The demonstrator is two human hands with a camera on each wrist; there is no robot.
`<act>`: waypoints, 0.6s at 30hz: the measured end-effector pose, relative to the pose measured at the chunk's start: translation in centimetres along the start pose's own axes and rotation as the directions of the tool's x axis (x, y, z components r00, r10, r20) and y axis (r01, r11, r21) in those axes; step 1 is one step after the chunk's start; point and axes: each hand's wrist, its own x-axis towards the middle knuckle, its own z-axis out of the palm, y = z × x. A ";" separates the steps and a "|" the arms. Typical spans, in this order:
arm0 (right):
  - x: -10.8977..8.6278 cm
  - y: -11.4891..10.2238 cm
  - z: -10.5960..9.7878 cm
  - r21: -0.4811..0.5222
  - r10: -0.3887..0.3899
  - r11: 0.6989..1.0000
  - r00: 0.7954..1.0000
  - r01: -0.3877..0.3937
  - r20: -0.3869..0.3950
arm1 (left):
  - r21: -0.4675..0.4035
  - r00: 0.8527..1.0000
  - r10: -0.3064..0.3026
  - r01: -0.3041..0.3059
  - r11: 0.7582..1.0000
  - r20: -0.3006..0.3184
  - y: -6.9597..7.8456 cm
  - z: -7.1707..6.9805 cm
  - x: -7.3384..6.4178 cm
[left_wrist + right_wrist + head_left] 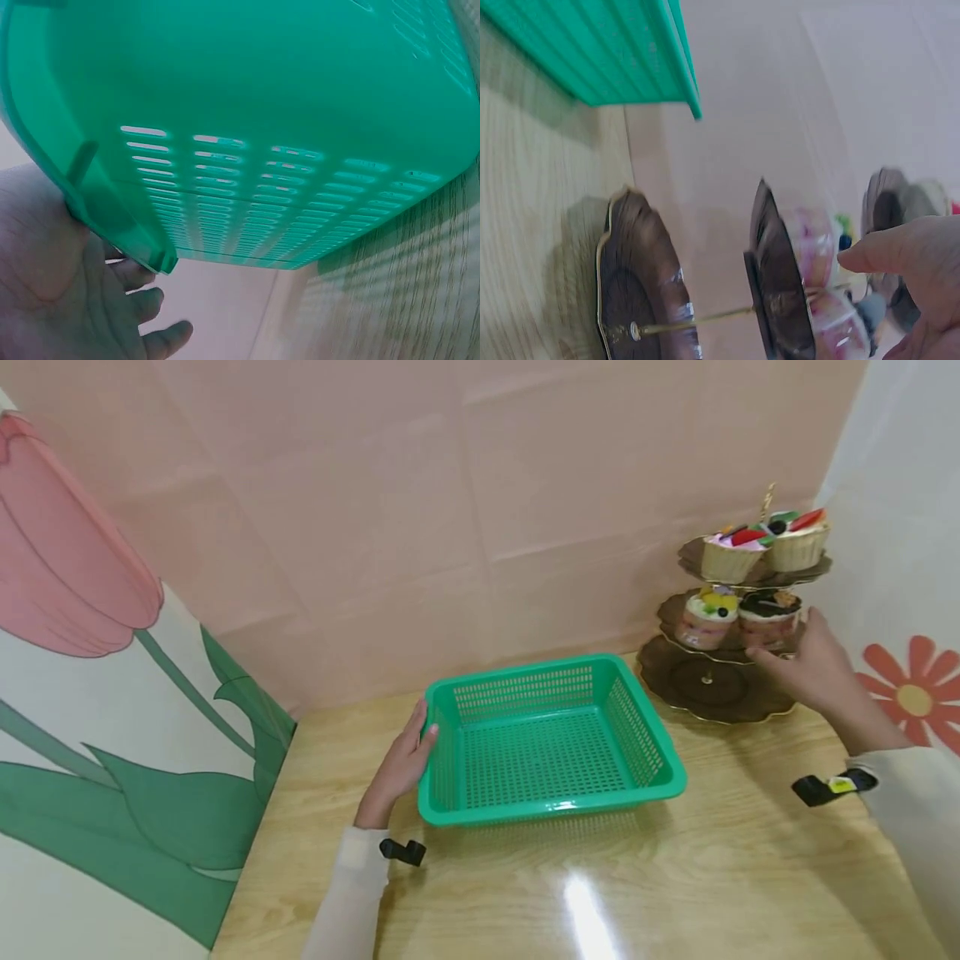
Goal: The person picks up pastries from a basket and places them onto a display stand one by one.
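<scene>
A green plastic basket [551, 808] with slotted walls stands on the table. My left hand [403, 760] holds its left rim, the thumb over the edge and the fingers outside; the left wrist view shows those fingers [148, 304] loosely bent below the rim. At the right, my right hand [817, 672] reaches to the middle tier of a brown tiered stand [678, 683]. Its thumb and fingers are spread beside a dark-topped dessert cup [767, 628]. Contact with the cup cannot be made out. A fruit-topped dessert cup [703, 625] sits beside it.
Two cupcakes, one pink-topped [731, 560] and one white-topped [798, 545], sit on the stand's top tier. The wooden table [720, 877] meets a pink cloth wall [375, 527] behind the basket. Flower-printed panels [911, 693] stand at both sides.
</scene>
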 end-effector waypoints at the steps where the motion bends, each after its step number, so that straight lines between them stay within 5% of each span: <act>1: -0.3 -0.3 0.2 0.021 -0.030 0.999 0.999 0.031 -0.016 | -0.011 1.000 -0.018 0.018 1.000 -0.010 0.1 -0.2 -0.2; 5: -1.6 -2.3 1.0 0.062 -0.142 0.987 0.988 0.146 -0.068 | -0.026 0.995 -0.090 0.088 0.996 -0.052 0.3 -1.9 -1.0; 12: -4.3 -6.1 1.9 -0.051 -0.123 0.991 0.992 0.123 0.016 | 0.123 0.988 -0.082 0.098 0.988 -0.128 0.5 -5.9 -1.7; 18: -4.4 -8.2 3.2 -0.134 -0.233 0.960 0.967 0.245 0.099 | 0.371 0.980 -0.036 0.109 0.922 -0.198 0.1 -8.6 -2.1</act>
